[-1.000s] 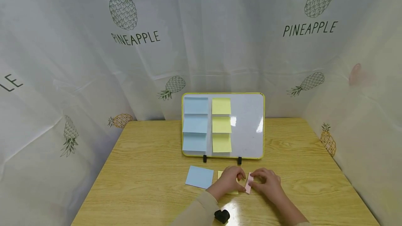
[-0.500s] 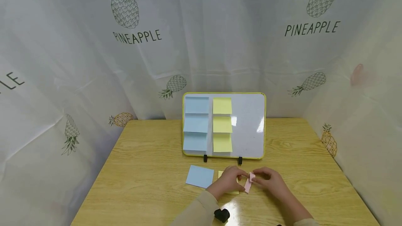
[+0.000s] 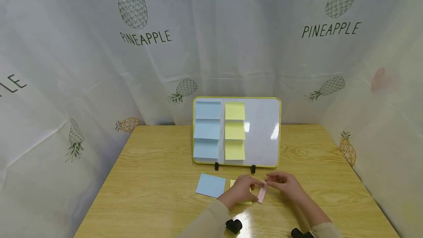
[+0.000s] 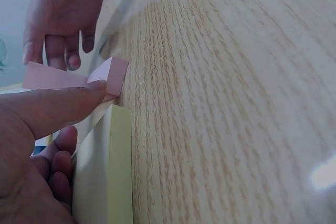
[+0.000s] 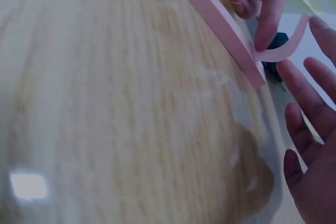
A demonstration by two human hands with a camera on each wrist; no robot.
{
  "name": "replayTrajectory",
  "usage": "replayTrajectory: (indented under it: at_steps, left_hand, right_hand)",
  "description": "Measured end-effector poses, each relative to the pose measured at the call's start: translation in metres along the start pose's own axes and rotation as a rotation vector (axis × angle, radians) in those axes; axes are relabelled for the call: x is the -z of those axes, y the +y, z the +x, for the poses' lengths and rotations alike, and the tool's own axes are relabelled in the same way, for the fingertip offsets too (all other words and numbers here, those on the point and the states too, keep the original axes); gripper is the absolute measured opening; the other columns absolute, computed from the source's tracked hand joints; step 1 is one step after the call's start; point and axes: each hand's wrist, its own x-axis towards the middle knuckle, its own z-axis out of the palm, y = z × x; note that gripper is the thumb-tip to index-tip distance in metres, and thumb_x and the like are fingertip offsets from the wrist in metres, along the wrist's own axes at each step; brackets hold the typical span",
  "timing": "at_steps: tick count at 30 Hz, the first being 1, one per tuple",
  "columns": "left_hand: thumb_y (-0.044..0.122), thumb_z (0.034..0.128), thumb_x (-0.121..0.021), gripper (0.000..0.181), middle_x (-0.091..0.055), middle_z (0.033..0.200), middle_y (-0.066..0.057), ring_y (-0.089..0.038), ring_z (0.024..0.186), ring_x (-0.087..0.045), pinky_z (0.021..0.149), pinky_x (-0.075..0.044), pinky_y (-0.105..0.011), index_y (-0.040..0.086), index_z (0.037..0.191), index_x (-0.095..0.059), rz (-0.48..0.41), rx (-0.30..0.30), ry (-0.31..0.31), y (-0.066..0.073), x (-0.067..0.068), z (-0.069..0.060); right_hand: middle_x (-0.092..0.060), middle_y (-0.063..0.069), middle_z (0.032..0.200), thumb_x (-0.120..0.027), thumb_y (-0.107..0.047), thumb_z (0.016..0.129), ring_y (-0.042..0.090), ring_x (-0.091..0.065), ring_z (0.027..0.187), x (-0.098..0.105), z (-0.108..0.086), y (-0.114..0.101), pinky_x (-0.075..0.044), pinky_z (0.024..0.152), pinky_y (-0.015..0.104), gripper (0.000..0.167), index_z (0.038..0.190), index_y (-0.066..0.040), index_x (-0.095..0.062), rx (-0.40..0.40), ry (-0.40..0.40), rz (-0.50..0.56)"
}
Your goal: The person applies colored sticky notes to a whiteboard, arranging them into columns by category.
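Observation:
A pink sticky note pad [image 3: 261, 194] stands on the table in front of the whiteboard. My left hand [image 3: 240, 189] holds it between the thumb and a fingertip at opposite ends, seen in the head and right wrist views. From the pad's far end a pink sheet [image 5: 286, 50] bends upward, still joined there. My right hand [image 3: 286, 184] has that sheet's free end between thumb and fingers; the other fingers are spread loosely in the right wrist view. A yellow sticky note pad [image 4: 119, 166] lies under and beside my left hand, partly hidden in the head view.
The whiteboard [image 3: 264, 127], yellow-framed on black feet, carries a column of blue notes [image 3: 206, 130] and one of yellow notes [image 3: 235, 131]. A blue pad [image 3: 210, 185] lies left of my left hand. A pineapple-print curtain [image 3: 218, 39] surrounds the wooden table [image 3: 148, 179].
My right hand has drawn the top pink sheet up from the pad and moved slightly away toward the whiteboard. My left hand stays on the pad.

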Motion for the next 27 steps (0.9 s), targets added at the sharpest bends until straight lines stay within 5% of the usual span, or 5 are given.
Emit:
replayTrajectory:
  at_steps: [8, 27]
  left_hand:
    - [0.022, 0.0742, -0.087, 0.056, -0.046, 0.073, 0.012, -0.003, 0.070, -0.037, 0.070, -0.032, -0.020, 0.028, 0.126, -0.067, 0.004, 0.009, -0.006, -0.001, -0.002, 0.001]
    - [0.024, 0.0758, -0.087, 0.062, -0.045, 0.072, 0.011, -0.003, 0.074, -0.038, 0.074, -0.032, -0.021, 0.025, 0.132, -0.061, -0.003, 0.019, -0.018, 0.001, 0.002, 0.000]
  right_hand:
    - [-0.068, 0.013, 0.097, -0.073, -0.011, 0.088, 0.019, -0.062, 0.084, 0.012, 0.010, -0.002, -0.051, 0.068, 0.030, 0.038, 0.120, 0.007, -0.063, 0.066, -0.056, -0.060]
    - [-0.065, 0.008, 0.088, -0.071, -0.008, 0.089, 0.017, -0.060, 0.077, 0.020, 0.023, -0.008, -0.052, 0.064, 0.032, 0.028, 0.114, 0.006, -0.066, 0.049, -0.037, -0.126]
